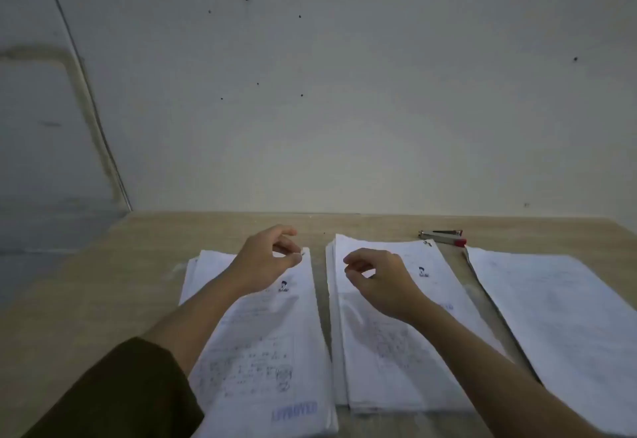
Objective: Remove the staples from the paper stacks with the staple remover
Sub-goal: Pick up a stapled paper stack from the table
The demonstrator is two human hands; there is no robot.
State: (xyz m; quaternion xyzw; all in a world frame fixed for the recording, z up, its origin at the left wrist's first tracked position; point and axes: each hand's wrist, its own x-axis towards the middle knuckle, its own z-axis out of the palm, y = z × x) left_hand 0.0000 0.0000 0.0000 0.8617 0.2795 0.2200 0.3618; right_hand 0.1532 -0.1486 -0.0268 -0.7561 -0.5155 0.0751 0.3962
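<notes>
Fingers (293, 258) curled, apart | staple remover (442, 236) flat, long axis left-right

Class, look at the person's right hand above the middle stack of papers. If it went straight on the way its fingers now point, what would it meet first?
The right hand points left, so it would probably first meet the left hand above the left paper stack, though height and depth are unclear.

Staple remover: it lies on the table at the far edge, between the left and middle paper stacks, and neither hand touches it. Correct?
Not quite. The head view shows the staple remover between the middle stack and the right stack. It does lie on the table at the far edge, with neither hand touching it.
</notes>
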